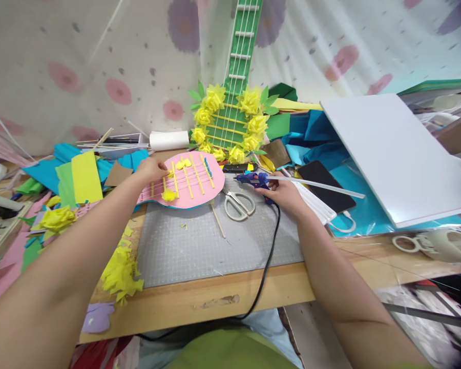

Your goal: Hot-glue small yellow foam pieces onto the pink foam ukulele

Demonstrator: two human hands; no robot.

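My left hand (153, 170) reaches over a pink guitar-shaped board (209, 174), its fingers pinched at a small yellow paper piece (171, 174). Yellow strips and thin strings cross this board. Two yellow paper bits (183, 164) and a yellow paper flower (169, 195) sit on it too. In my right hand (283, 193) is a blue hot glue gun (253, 179), its nozzle pointing left toward the board. A long clear glue stick (330, 187) sticks out of its back, and a black cord (271, 251) hangs down from it.
White-handled scissors (239, 206), a cutter knife (240, 167) and a thin stick (218, 220) lie around the grey cutting mat (200, 251). Behind stands a green paper guitar (230, 123) with yellow flowers. Right are a phone (325, 184) and white board (395, 154); left, yellow scraps (122, 274).
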